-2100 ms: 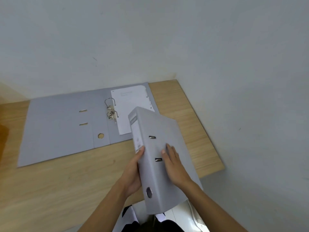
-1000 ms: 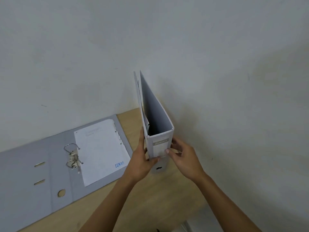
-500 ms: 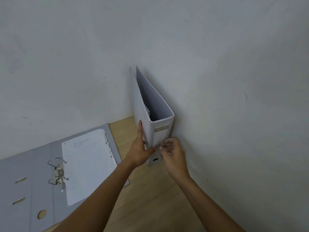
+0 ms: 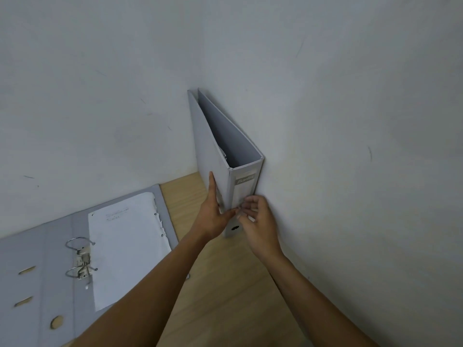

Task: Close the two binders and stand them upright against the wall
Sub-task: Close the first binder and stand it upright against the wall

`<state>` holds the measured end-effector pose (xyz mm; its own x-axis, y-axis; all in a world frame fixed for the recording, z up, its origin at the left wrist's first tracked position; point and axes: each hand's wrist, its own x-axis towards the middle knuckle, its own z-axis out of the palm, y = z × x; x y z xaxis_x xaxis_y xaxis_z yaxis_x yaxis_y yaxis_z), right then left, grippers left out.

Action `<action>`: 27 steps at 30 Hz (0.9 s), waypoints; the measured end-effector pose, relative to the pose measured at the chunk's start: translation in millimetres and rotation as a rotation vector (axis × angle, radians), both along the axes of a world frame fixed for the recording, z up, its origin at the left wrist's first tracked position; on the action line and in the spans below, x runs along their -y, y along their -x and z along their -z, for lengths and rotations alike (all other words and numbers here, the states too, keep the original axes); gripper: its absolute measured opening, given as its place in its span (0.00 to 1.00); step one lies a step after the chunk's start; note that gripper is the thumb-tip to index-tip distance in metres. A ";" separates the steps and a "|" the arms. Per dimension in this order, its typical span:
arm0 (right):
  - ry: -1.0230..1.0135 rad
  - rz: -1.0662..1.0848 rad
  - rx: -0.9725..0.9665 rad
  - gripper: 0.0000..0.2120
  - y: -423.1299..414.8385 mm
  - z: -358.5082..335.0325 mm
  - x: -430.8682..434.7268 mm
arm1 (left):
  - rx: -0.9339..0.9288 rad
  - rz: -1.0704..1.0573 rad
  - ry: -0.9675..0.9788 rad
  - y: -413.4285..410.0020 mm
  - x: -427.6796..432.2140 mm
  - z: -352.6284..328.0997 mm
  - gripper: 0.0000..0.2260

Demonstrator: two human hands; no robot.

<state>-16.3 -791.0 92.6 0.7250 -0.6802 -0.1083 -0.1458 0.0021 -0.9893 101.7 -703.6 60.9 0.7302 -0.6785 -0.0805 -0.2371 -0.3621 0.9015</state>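
**Binder set on end in the desk's far right corner; second binder open**

The closed binder (image 4: 220,146) stands on the desk (image 4: 225,291) at the far right corner, its right cover along the right wall (image 4: 350,121) and its far edge close to the back wall (image 4: 100,83); the spine faces me. I cannot tell whether the cover touches the right wall along its whole height. The covers gape at the top, wider at the spine than at the far edge.

Grip: my left hand (image 4: 213,216) lies spread flat on the left cover, thumb across the lower spine. My right hand (image 4: 260,221) is at the spine's lower right, fingers loosely curled and touching it; I judge this a light steadying contact, not a pinch, and neither hand encloses the binder.

Risks, as I judge them: if I let go before the base is flat, the binder could tip left onto the desk, since only my left palm blocks that side. The gaping covers could splay and let it slide down the wall.

Surroundings: the open binder (image 4: 45,271) lies flat near the desk's far left edge, rings (image 4: 80,259) open, with paper (image 4: 125,246) on its right half, just beside my left forearm. Loose paper could catch when it is closed. A strip of bare desk lies left of the upright binder.
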 end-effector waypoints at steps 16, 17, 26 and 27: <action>-0.021 -0.087 0.009 0.19 4.7 -2.4 4.2 | -0.123 -0.071 -0.116 5.2 -15.9 -20.4 0.41; -0.026 -0.096 0.002 0.19 6.1 -1.7 2.9 | -0.120 -0.076 -0.135 7.0 -22.8 -21.9 0.38; 0.015 -0.106 -0.097 0.16 11.6 7.2 -9.7 | -0.172 -0.063 -0.143 27.2 -74.6 -39.1 0.20; 0.024 -0.122 -0.116 0.16 13.1 8.5 -14.7 | -0.189 -0.072 -0.135 29.6 -80.9 -40.0 0.19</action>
<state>-29.3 -776.3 84.1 0.7861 -0.5909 -0.1813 -0.2570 -0.0458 -0.9653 72.1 -622.7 100.8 0.7395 -0.5994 -0.3063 -0.0384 -0.4919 0.8698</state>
